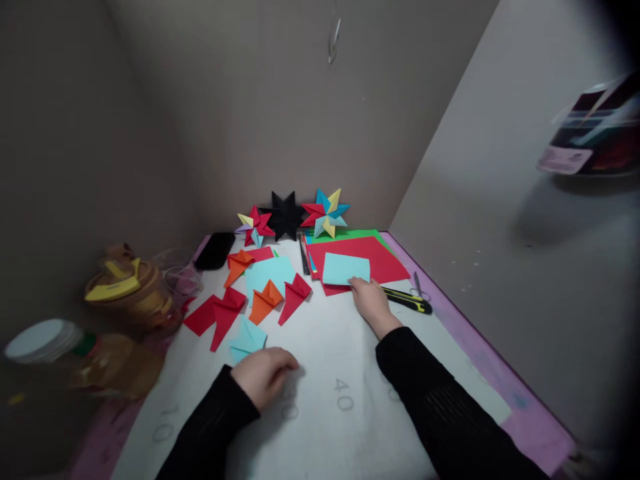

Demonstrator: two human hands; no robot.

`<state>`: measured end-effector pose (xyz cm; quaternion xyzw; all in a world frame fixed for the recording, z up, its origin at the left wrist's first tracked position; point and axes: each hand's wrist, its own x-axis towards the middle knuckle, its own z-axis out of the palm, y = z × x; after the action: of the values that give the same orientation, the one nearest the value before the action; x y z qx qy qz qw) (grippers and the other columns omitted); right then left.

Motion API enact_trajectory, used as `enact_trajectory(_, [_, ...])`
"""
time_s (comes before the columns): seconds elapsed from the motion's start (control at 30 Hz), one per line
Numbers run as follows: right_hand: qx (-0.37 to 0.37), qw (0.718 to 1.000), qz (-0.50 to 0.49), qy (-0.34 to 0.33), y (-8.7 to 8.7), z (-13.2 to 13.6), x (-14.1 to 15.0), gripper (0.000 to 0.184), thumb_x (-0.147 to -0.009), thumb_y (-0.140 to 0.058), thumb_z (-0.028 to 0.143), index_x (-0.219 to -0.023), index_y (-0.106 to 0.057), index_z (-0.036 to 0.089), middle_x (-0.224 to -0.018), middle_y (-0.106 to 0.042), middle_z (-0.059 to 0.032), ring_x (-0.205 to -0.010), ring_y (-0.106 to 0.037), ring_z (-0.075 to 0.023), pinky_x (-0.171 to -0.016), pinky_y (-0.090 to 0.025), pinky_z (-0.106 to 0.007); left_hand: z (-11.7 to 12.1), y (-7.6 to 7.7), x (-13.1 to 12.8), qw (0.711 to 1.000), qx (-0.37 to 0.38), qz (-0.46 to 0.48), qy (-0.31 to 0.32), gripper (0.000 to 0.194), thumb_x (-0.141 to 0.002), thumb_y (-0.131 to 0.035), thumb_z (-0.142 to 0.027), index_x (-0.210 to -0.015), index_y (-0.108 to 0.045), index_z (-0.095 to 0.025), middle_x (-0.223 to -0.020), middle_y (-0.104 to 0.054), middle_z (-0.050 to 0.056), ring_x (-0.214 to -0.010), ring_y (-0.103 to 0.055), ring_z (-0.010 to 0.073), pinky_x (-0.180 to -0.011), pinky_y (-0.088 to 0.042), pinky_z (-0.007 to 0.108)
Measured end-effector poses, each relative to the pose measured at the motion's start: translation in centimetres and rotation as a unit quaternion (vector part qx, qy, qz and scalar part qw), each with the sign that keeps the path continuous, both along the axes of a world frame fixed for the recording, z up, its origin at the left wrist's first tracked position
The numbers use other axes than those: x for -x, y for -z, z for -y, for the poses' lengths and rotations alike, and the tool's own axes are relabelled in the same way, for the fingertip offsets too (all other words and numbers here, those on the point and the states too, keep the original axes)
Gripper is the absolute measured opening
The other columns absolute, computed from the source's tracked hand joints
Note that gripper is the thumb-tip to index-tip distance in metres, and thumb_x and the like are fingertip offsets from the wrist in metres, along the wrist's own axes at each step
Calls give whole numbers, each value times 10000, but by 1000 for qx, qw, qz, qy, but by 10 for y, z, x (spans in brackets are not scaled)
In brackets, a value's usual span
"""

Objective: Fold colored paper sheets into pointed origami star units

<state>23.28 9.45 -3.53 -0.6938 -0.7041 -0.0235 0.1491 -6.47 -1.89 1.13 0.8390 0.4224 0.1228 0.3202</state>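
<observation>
My right hand has its fingertips closed on the lower edge of a light blue sheet of paper, over a larger red sheet. Lower on the left, my left hand is loosely curled above the white mat, and nothing shows in it. Just beyond it lies a light blue folded paper piece, partly covered by the hand. Further back are a folded red piece, an orange one and another red one.
A yellow-and-black cutter and small scissors lie on the right. Paper stars, including a black one, stand against the wall. A phone lies back left, near a brown cup and a white-lidded jar.
</observation>
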Motion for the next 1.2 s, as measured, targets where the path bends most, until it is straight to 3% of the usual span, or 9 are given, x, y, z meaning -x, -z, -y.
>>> enact_trajectory(0.17, [-90,989,-81,88,-14,4,-3,424,-910,-326,228,-1283,-509,148,-886,-707,-147,-794,-674,-271,-702,-490,-375,12,11,-32,999,2,34,10,265,-757,-475,-176,-943,-663,-194,-915,-681,78,-847,-611,210,-762,-455,305])
enact_trajectory(0.27, [-214,959,-167,-82,-26,18,13,453,-862,-352,135,-1284,-507,186,-1057,-677,-120,-1003,-629,-227,-839,-482,-373,11,10,-42,966,74,215,-126,432,-765,-567,-343,-1163,-569,-176,-1165,-590,160,-962,-587,246,-806,-457,352])
enact_trajectory(0.37, [-211,912,-108,-336,-37,45,36,525,-807,-385,40,-1274,-505,248,-1222,-607,-79,-1215,-492,-218,-1020,-338,-474,8,3,-45,800,262,488,-230,783,-709,-586,-610,-1358,-361,-234,-1413,-378,177,-1130,-530,291,-778,-488,355])
enact_trajectory(0.47, [-200,863,-75,-457,-46,75,46,530,-784,-435,21,-1260,-505,242,-1175,-637,-77,-1227,-480,-241,-1047,-265,-544,7,-3,-48,631,349,625,-297,769,-687,-637,-590,-1314,-423,-200,-1267,-548,172,-1059,-586,310,-753,-515,377])
enact_trajectory(0.57, [-173,842,-74,-506,-49,93,40,528,-793,-471,32,-1276,-487,245,-1119,-666,-70,-1189,-517,-242,-1057,-247,-553,5,-2,-52,571,353,639,-375,661,-637,-732,-225,-1244,-495,-112,-1002,-691,153,-941,-646,307,-813,-511,404])
enact_trajectory(0.7, [-136,859,-189,-456,-45,92,23,464,-811,-539,102,-1240,-523,278,-1179,-628,-74,-1213,-485,-249,-1045,-291,-547,3,4,-53,561,397,616,-385,578,-585,-640,-53,-1156,-555,-50,-840,-722,147,-851,-674,320,-827,-508,455])
enact_trajectory(0.87, [16,838,-365,-405,-36,84,16,97,-815,-620,281,-848,-711,279,-1419,-403,-31,-1357,-264,-274,-1046,-332,-505,1,8,-44,583,436,592,-346,389,-584,-659,-86,-969,-632,-37,-807,-722,171,-818,-682,333,-833,-503,479])
enact_trajectory(1.03, [69,823,-436,-357,-32,89,20,179,-771,-649,417,-736,-717,255,-1469,-316,-27,-1351,-273,-290,-1080,-256,-504,1,7,-39,629,404,581,-322,392,-600,-705,-161,-975,-646,-63,-871,-724,155,-861,-676,320,-836,-510,455])
enact_trajectory(1.2, [63,769,-586,-249,-25,90,31,407,-710,-633,583,-604,-615,190,-1393,-413,-103,-1179,-482,-310,-944,-409,-464,6,2,-47,690,394,524,-307,465,-586,-764,-253,-1005,-654,-84,-921,-717,151,-873,-669,310,-758,-536,407])
